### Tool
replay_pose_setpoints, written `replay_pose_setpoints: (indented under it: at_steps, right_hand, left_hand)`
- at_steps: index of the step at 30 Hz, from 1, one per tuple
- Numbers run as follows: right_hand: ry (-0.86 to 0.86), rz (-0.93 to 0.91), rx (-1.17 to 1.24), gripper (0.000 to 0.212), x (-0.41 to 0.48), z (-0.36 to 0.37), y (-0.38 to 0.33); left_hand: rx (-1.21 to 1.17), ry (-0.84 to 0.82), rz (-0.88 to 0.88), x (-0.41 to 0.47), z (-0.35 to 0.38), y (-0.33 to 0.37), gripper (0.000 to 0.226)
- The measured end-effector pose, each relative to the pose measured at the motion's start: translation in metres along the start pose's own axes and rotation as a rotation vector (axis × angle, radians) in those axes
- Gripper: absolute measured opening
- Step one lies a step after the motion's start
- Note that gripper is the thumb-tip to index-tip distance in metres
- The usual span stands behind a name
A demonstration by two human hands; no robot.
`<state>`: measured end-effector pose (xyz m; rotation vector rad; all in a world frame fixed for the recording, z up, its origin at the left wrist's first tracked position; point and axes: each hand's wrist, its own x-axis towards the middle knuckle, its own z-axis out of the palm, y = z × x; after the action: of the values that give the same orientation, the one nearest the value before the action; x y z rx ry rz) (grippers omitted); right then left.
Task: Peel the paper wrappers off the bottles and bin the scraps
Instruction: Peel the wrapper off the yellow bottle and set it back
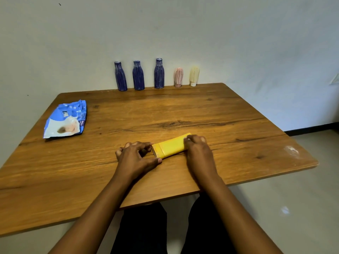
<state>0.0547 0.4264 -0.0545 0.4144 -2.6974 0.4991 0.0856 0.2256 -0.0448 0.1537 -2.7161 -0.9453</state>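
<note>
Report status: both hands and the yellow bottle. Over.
Left hand and right hand grip the yellow bottle by its ends, flat on the table. Five wrapped bottles wait at the wall. Blue packet far left, no bin in view.

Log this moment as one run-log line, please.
yellow bottle: lying on table | left hand: holds left end | right hand: holds right end

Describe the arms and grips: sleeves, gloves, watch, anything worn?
No sleeves in view on either forearm. Left grip and right grip are ungloved, with no rings, watch or bands visible. The only clothing showing is dark trousers.
</note>
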Motion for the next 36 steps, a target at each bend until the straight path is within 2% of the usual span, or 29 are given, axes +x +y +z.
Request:
replay_pose_setpoints:
  at_steps: [2, 3, 8, 9, 12, 14, 19, 25, 28, 30, 32, 34, 36]
  right_hand:
    - [0.036, 0.117, -0.026, 0.033, 0.006, -0.003, 0.008]
    - [0.036, 0.102, -0.031, 0.033, 0.006, -0.002, 0.002]
    - [-0.135, -0.35, 0.118, 0.037, -0.013, 0.006, -0.048]
    - [-0.128, -0.337, 0.13, 0.037, -0.01, 0.004, -0.044]
    - [-0.01, -0.08, 0.067, 0.033, 0.005, 0.002, -0.013]
    - [0.043, 0.028, 0.027, 0.03, 0.01, 0.001, 0.002]
    - [0.077, 0.028, -0.036, 0.028, 0.008, 0.002, -0.001]
    - [0.077, 0.06, -0.034, 0.031, 0.002, 0.002, 0.0]
    - [0.103, 0.131, 0.003, 0.027, -0.002, 0.0, 0.012]
    - [0.138, 0.272, 0.077, 0.027, -0.006, -0.007, 0.024]
    - [0.217, 0.34, 0.159, 0.028, -0.011, -0.016, 0.028]
    - [0.281, 0.272, 0.254, 0.031, -0.013, -0.025, 0.015]
    - [0.226, 0.147, 0.301, 0.035, -0.011, -0.031, -0.008]
  left_hand:
    - [0.004, -0.001, 0.0, 0.0, 0.0, 0.001, 0.061]
    - [0.006, -0.001, 0.0, 0.0, 0.0, 0.001, 0.061]
    - [-0.026, -0.021, -0.001, 0.0, -0.001, 0.0, 0.063]
    - [-0.018, -0.026, -0.003, 0.0, -0.002, 0.0, 0.065]
    - [0.03, -0.004, -0.01, 0.0, -0.001, 0.002, 0.063]
    - [0.035, -0.006, -0.015, 0.001, 0.0, 0.002, 0.063]
    - [0.009, 0.001, -0.055, 0.001, 0.001, -0.001, 0.059]
    - [-0.031, 0.011, -0.151, 0.007, 0.006, 0.004, 0.028]
    - [-0.199, 0.017, -0.159, 0.007, 0.007, 0.001, 0.021]
    - [-0.374, 0.027, -0.135, 0.005, 0.005, -0.001, 0.028]
    - [-0.439, 0.043, -0.079, 0.0, 0.002, 0.005, 0.027]
    - [-0.402, 0.075, 0.009, -0.005, 0.0, 0.01, 0.029]
    - [-0.348, 0.098, 0.094, -0.005, 0.0, 0.012, 0.032]
